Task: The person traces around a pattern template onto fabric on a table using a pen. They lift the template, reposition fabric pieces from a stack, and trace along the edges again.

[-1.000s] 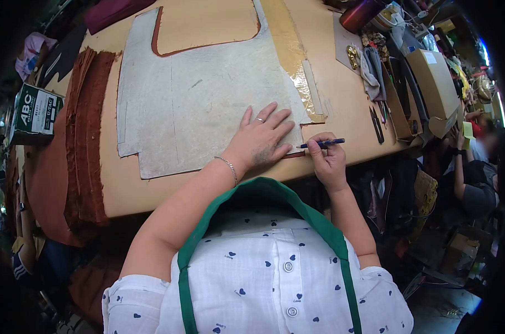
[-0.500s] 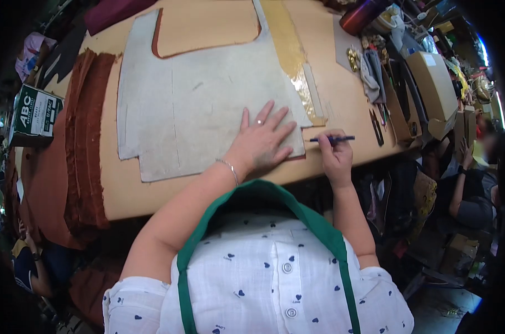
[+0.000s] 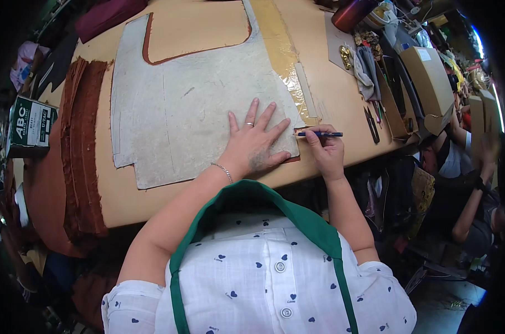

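My left hand (image 3: pixel 252 143) lies flat with fingers spread on a large grey pattern sheet (image 3: pixel 202 89), near its lower right corner. Reddish-brown material (image 3: pixel 292 160) shows under the sheet's edge beside my thumb. Between the thumb and fingers of my right hand (image 3: pixel 326 150) is a dark blue pencil (image 3: pixel 325 133), its tip pointing left at the notched right edge of the sheet. Clear-over-yellow tape (image 3: pixel 280 50) runs along the sheet's upper right side.
Folded rust-brown fabric (image 3: pixel 83 145) and a green ABC box (image 3: pixel 30 127) stand left. On the table's right are black scissors (image 3: pixel 371 124), a cardboard box (image 3: pixel 429 80), cloths and a dark red bottle (image 3: pixel 352 15). A co-worker's arm (image 3: pixel 468 214) shows far right.
My right hand moved right, away from the sheet, then came back left, bringing the pencil tip to the notched edge. My left hand stays on the sheet. The view has shifted slightly.
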`<state>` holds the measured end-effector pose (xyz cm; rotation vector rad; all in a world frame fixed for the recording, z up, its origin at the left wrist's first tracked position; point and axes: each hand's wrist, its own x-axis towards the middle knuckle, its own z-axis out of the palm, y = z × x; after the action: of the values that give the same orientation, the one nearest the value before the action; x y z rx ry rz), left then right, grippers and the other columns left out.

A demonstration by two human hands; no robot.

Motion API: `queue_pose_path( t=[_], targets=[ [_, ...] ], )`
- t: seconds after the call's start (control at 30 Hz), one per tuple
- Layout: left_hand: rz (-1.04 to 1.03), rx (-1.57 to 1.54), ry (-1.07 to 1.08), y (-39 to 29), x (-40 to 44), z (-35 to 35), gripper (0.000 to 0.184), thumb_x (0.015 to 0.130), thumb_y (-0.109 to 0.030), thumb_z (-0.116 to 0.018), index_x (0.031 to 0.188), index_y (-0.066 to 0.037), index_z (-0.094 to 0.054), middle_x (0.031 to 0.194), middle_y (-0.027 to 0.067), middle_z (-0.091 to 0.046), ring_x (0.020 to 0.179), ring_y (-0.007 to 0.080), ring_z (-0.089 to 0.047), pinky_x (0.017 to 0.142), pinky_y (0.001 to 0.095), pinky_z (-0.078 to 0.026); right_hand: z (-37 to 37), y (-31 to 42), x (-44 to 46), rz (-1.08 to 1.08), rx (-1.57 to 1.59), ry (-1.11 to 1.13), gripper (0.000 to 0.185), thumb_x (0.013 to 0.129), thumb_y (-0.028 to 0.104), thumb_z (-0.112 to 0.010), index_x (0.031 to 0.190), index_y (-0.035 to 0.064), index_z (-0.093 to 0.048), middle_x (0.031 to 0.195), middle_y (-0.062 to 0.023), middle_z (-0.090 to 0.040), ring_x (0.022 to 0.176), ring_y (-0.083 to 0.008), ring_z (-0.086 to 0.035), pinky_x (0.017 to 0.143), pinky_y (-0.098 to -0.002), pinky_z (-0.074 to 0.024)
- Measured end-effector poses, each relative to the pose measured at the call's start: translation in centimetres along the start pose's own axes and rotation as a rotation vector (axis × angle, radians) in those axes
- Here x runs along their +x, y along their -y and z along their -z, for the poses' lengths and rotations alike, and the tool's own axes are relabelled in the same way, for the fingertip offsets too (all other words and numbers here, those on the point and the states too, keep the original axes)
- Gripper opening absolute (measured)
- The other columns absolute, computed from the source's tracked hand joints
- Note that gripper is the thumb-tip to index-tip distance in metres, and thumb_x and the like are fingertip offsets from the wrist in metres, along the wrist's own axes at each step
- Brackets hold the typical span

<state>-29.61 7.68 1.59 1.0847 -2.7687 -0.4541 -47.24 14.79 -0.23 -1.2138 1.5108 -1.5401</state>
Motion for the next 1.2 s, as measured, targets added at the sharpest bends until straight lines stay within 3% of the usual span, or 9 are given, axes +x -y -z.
queue_pose_path(
  t=[0.17, 0.77, 0.87, 0.97, 1.07, 1.2],
  targets=[
    [0.014, 0.011, 0.041, 0.0, 0.2, 0.1, 0.067, 0.071, -0.058, -0.052, 0.129, -0.029, -0.036, 0.142, 0.0059, -0.016, 0.131, 0.0346, -0.005, 0.091, 0.0706, -0.013, 0.5, -0.3, 0.6, 0.033, -0.015, -0.125, 0.009, 0.082, 0.009, -0.060, 0.086, 0.0029, -0.055, 0.074, 0.0005, -0.055, 0.067, -0.0045, -0.050, 0.061, -0.0180, -0.0402],
    [0.020, -0.038, 0.029, 0.1, 0.3, 0.3, 0.066, 0.069, -0.054, -0.056, 0.128, -0.026, -0.039, 0.141, 0.0067, -0.018, 0.131, 0.0350, -0.007, 0.091, 0.0704, -0.014, 2.1, -1.2, 2.4, 0.064, -0.200, 0.116, 0.008, 0.081, 0.007, -0.061, 0.082, 0.0010, -0.056, 0.077, -0.0022, -0.056, 0.071, -0.0082, -0.052, 0.064, -0.0203, -0.0418],
    [0.027, -0.046, 0.035, 0.1, 0.2, 0.2, 0.066, 0.070, -0.054, -0.056, 0.127, -0.026, -0.039, 0.141, 0.0068, -0.018, 0.131, 0.0350, -0.007, 0.091, 0.0700, -0.013, 4.9, -0.7, 2.8, 0.002, -0.205, 0.022, 0.007, 0.081, 0.008, -0.061, 0.080, 0.0014, -0.056, 0.076, -0.0013, -0.055, 0.070, -0.0083, -0.051, 0.064, -0.0204, -0.0412],
    [0.024, -0.052, 0.043, 0.1, 0.2, 0.3, 0.066, 0.070, -0.054, -0.055, 0.128, -0.026, -0.039, 0.141, 0.0070, -0.017, 0.131, 0.0354, -0.006, 0.092, 0.0698, -0.012, 6.1, 1.0, 3.1, 0.145, -0.447, -0.049, 0.007, 0.081, 0.008, -0.060, 0.080, 0.0017, -0.056, 0.075, -0.0006, -0.054, 0.069, -0.0076, -0.051, 0.064, -0.0196, -0.0407],
    [0.014, -0.088, 0.025, 0.2, 0.0, 0.4, 0.063, 0.073, -0.050, -0.056, 0.127, -0.022, -0.040, 0.140, 0.0076, -0.020, 0.131, 0.0330, -0.008, 0.092, 0.0697, -0.011, 5.2, 2.1, 2.8, 0.126, -0.326, -0.078, 0.007, 0.081, 0.008, -0.059, 0.081, 0.0019, -0.055, 0.074, 0.0000, -0.054, 0.069, -0.0062, -0.050, 0.064, -0.0192, -0.0403],
    [-0.071, -0.470, -0.136, 2.3, -0.7, 0.4, 0.043, 0.077, -0.026, -0.059, 0.116, -0.011, -0.050, 0.131, 0.0117, -0.036, 0.126, 0.0302, -0.026, 0.098, 0.0535, -0.023, 3.7, 1.9, 2.0, 0.087, -0.290, -0.045, 0.007, 0.081, 0.007, -0.059, 0.083, 0.0017, -0.055, 0.075, -0.0004, -0.053, 0.070, -0.0061, -0.050, 0.065, -0.0197, -0.0407]
  ],
)
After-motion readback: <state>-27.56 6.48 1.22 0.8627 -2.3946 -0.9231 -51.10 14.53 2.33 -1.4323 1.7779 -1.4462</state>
